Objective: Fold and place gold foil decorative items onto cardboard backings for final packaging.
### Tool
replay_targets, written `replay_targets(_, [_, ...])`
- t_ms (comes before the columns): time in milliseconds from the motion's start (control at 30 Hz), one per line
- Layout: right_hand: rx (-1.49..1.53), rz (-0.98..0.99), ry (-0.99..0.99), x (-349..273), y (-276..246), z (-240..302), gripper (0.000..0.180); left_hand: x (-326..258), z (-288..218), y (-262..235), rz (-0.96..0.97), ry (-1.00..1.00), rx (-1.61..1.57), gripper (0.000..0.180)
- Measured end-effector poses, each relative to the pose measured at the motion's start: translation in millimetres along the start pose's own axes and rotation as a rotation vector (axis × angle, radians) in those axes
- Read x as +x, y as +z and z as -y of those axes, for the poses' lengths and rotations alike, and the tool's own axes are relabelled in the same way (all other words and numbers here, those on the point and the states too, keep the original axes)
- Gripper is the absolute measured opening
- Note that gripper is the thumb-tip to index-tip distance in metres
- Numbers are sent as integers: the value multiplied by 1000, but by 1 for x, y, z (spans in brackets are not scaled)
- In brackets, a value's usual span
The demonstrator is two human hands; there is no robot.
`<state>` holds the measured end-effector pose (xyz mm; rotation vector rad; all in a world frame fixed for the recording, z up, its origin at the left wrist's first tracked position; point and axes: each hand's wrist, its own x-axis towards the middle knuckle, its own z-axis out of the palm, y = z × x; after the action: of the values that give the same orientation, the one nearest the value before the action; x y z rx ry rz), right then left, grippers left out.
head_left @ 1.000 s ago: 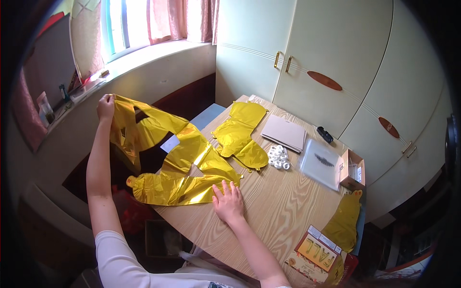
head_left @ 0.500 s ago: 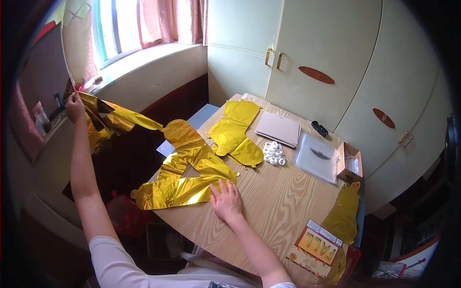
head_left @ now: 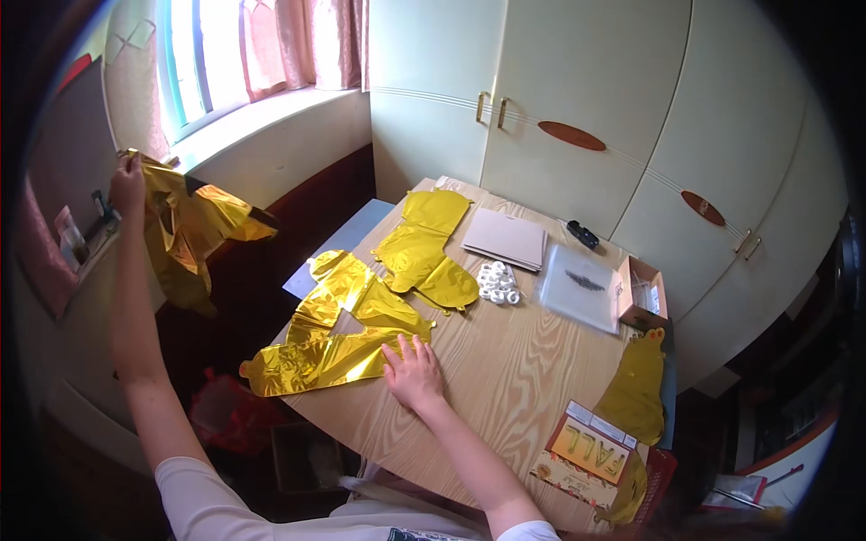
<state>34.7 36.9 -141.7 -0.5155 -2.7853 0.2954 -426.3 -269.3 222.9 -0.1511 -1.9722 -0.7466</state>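
My left hand (head_left: 129,185) is raised at the far left, its fingers closed on the upper edge of a gold foil balloon (head_left: 180,221). That balloon is uninflated and hangs crumpled beside the table. My right hand (head_left: 417,371) lies palm down with fingers spread on the right edge of a flat, A-shaped gold foil balloon (head_left: 316,356). The A-shaped balloon rests at the table's left edge, with a triangular gap in its middle. Just beyond it lies another flat gold foil balloon (head_left: 426,243).
On the wooden table (head_left: 505,388) are white rolls (head_left: 498,283), beige card sheets (head_left: 503,238), a clear plastic sleeve (head_left: 577,290), an open box (head_left: 644,294) and a black object (head_left: 583,234). Near right, a printed package (head_left: 586,455) overlaps gold foil (head_left: 633,388). Cabinets (head_left: 577,81) stand behind.
The foil in my left hand has swung away from the A-shaped balloon and now hangs apart from it. My right hand stays on the A-shaped balloon. The view has shifted slightly.
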Motion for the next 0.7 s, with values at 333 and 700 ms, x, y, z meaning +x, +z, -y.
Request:
replay_targets(333, [321,-244,30,-22,2,-21,55,-260,-228,-79,935,693,-509,21])
replay_targets(700, [1430,75,718,-127,-106,-67,60,-516,-277,-140,1839,1017,-446,81])
